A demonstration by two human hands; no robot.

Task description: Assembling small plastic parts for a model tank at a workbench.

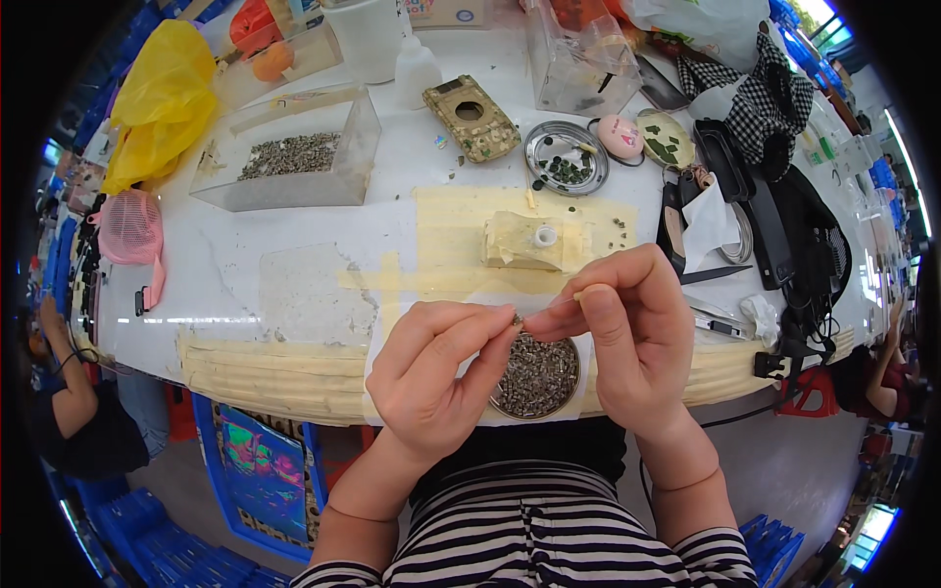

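Observation:
My left hand (431, 377) pinches a tiny grey-green part (517, 319) between thumb and fingertips. Close against it come the fingertips of my right hand (642, 343), whose fingers are bent together. A small pale yellow bit (579, 295) shows by the right thumb tip; what exactly that hand grips is too small to make out. Below both hands, a round dish (576, 385) full of small grey metallic parts (534, 377) rests on white paper at the table's near edge. Just beyond my hands lies a tape-covered block (515, 245) with a white ring on top.
A clear bin (284, 196) of similar parts stands at the left. Farther back are a camouflage model tank hull (472, 118) and a metal dish (566, 186) with dark green pieces. Tools, including black-handled pliers (671, 225), lie at the right. Yellow tape (265, 382) covers the front edge.

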